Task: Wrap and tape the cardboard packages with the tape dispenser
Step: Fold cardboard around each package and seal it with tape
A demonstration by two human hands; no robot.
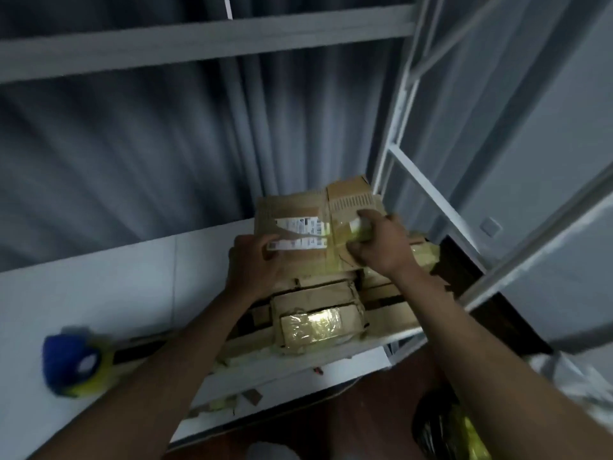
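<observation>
Two hands hold one cardboard package (298,234) up above a pile of other packages (315,323) on the white table (99,287). The left hand (253,265) grips the near left edge of this package, the thumb on the top face near the white shipping labels (300,229). The right hand (378,242) is curled over the right part of the package, where shiny yellowish tape (341,234) already crosses the cardboard; it seems to press or pinch the tape there, but the blur hides the fingertips. The package lies flat between the hands, a little tilted, its long axis from left to right, so each hand has one end of it. The blue and yellow tape dispenser (74,365) lies on the table well apart, to the left of the left forearm and nearer to the person than the package. I judge that the left hand is the nearer one to reach it, while the right hand keeps the package. The package is brown, with printed lines on the far right part, and it looks only partly taped. Below the hands, one package of the pile already shows a glossy taped face.
</observation>
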